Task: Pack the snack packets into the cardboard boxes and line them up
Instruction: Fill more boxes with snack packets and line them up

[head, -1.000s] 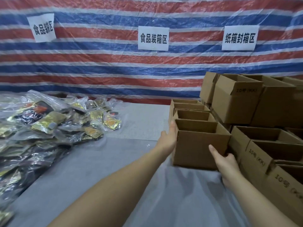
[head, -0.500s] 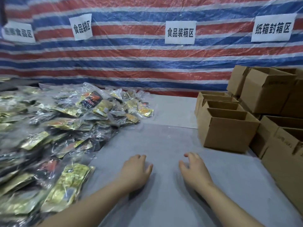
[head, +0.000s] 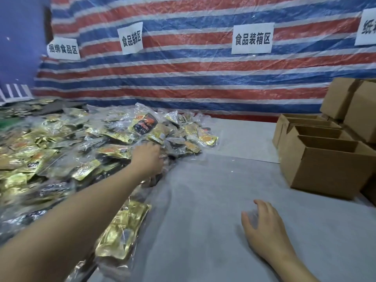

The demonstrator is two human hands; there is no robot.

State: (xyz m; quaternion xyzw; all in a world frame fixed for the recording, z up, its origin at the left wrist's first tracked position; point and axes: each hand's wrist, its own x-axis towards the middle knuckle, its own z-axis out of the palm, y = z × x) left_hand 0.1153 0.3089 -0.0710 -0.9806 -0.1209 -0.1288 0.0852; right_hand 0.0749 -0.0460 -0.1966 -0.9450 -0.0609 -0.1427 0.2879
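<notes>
Your left hand [head: 149, 157] is out over the right edge of the packet pile [head: 85, 151], fingers bent down into the clear wrappers — whether it has pinched a packet or only touches them, you can't tell from this view. Your right hand [head: 264, 228] sits low over the grey bench [head: 203, 200], fingers spread and relaxed, holding nothing; likely parked there to take the packet or steady you while the left does the picking.

Packets: too many to count, a heap of gold and dark pouches in clear film covering the whole left side of the bench, with one gold pouch [head: 124, 233] lying nearest you at the pile's edge. They sit on the left, boxes on the right, bare bench between — a layout that lets you pick on one side and pack on the other.

Boxes: a row of four open boxes [head: 325, 167] runs front to back at the right, tops up and touching each other, so lining up looks begun. None visibly holds a packet, though the insides are mostly hidden. At least two more boxes [head: 358, 112] are stacked behind them, cut off by the frame.

Four paper signs [head: 252, 39] hang on the striped tarp [head: 193, 82] behind.
</notes>
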